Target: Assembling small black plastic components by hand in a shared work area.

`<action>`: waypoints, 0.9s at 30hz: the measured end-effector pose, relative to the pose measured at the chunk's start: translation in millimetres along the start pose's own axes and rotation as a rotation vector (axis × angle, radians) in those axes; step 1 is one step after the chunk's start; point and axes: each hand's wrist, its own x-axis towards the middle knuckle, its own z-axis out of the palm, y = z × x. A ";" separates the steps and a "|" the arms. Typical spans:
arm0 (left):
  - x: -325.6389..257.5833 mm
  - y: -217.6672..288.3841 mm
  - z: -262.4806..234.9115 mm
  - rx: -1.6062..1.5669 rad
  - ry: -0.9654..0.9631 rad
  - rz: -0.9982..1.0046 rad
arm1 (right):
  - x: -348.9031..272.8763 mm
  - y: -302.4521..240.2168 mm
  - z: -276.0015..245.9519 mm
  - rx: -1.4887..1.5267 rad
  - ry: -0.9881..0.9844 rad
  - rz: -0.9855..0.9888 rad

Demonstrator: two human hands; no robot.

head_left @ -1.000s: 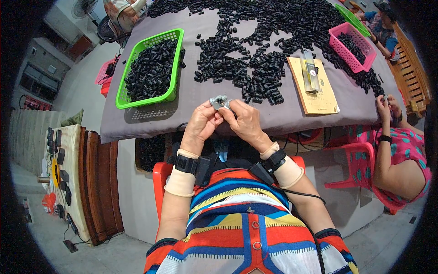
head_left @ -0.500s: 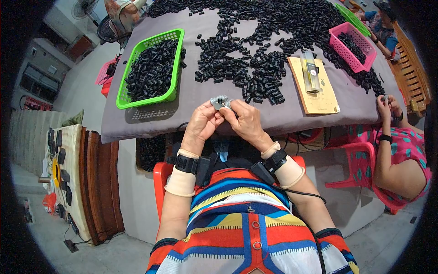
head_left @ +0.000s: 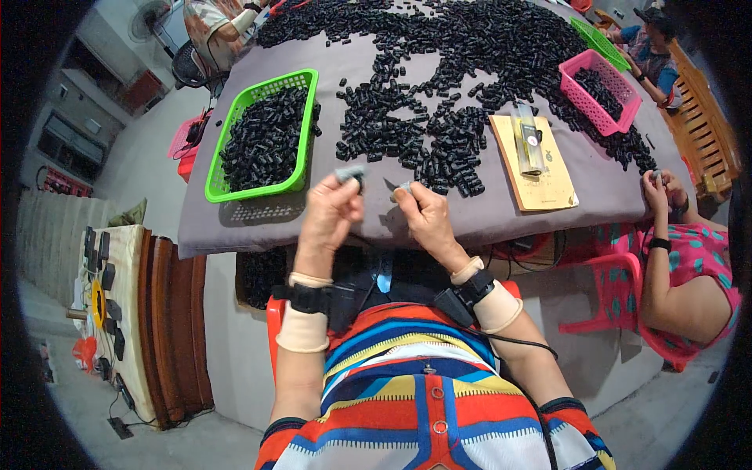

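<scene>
My left hand [head_left: 330, 211] is raised over the near table edge, fingers pinched on a small black and grey part [head_left: 350, 175]. My right hand [head_left: 421, 211] is a little apart from it, its fingertips closed on a small pale grey piece [head_left: 403, 188]. Just beyond both hands lies a heap of small black plastic parts [head_left: 439, 145] on the grey-purple table cloth [head_left: 258, 223]. A green basket [head_left: 266, 137] full of the same black parts stands to the left of my left hand.
A tan card with a clear tube [head_left: 535, 157] lies to the right. A pink basket [head_left: 599, 90] of black parts sits far right. Another person [head_left: 677, 258] sits at the right table edge, others at the far side. A wooden bench [head_left: 125, 313] stands to the left.
My hands, which were together on one small part, have separated: the left now holds the black and grey part, the right a small pale piece.
</scene>
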 end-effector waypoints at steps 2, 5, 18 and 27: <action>6.1 38.7 -7.4 0.130 0.058 0.159 | 1.8 2.9 -1.0 0.084 0.023 0.046; 20.1 90.1 -33.1 0.258 0.234 0.427 | 3.9 10.0 -1.3 0.194 0.020 0.143; 68.3 -22.4 -5.4 1.241 0.144 0.540 | 3.2 -2.6 -3.7 0.272 0.020 0.231; 71.1 -24.8 4.1 1.354 0.068 0.449 | 4.2 0.9 -4.8 0.216 -0.005 0.171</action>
